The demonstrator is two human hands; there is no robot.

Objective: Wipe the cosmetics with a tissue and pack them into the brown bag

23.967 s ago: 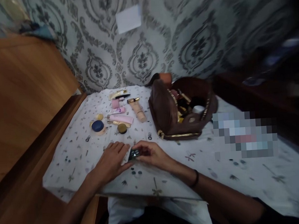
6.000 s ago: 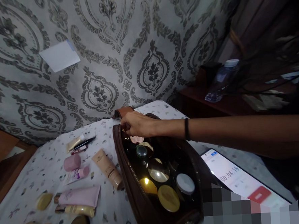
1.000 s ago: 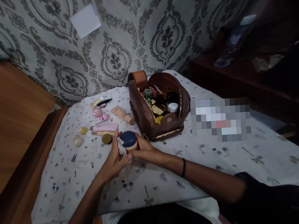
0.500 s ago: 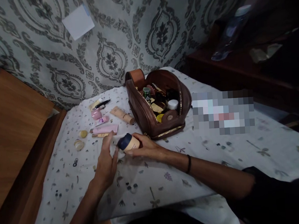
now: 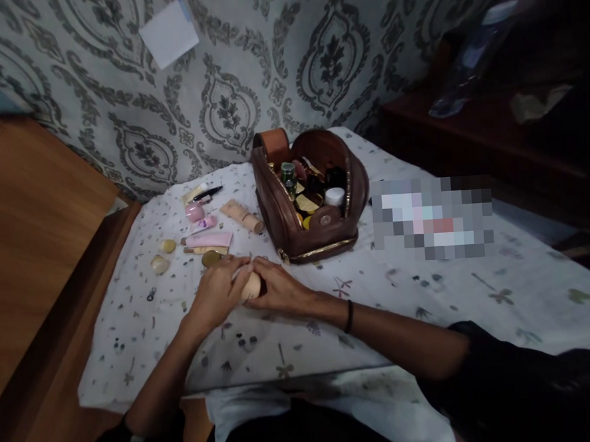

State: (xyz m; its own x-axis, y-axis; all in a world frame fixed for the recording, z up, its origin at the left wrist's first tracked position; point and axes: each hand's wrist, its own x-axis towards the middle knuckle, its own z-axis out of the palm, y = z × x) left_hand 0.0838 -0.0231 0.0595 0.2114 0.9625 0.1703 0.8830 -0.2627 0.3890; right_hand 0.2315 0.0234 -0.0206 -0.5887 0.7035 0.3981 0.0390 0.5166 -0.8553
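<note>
Both hands meet around a small beige container (image 5: 252, 287) over the cloth. My right hand (image 5: 279, 285) grips its body, and my left hand (image 5: 218, 289) is wrapped over its dark-lid end, which the fingers hide. Just behind my left hand lies a round olive-gold item (image 5: 210, 257). Beyond it are a pink tube (image 5: 210, 241), a beige tube (image 5: 242, 216), a pink jar (image 5: 193, 212) and a black pen-like item (image 5: 208, 193). An open brown bag (image 5: 316, 240) stands behind my right hand, holding a green-capped bottle (image 5: 287, 173) and a white-lidded jar (image 5: 335, 196).
Two small round items (image 5: 160, 264) lie at the left of the patterned cloth (image 5: 333, 352). A blurred-out patch covers something right of the bag. A clear bottle (image 5: 472, 60) stands on a dark red surface (image 5: 408, 117) at the back right. Wooden furniture (image 5: 36, 230) borders the left.
My left hand has closed over the dark-lid end of the container. The olive-gold item now shows behind it. The view has shifted slightly.
</note>
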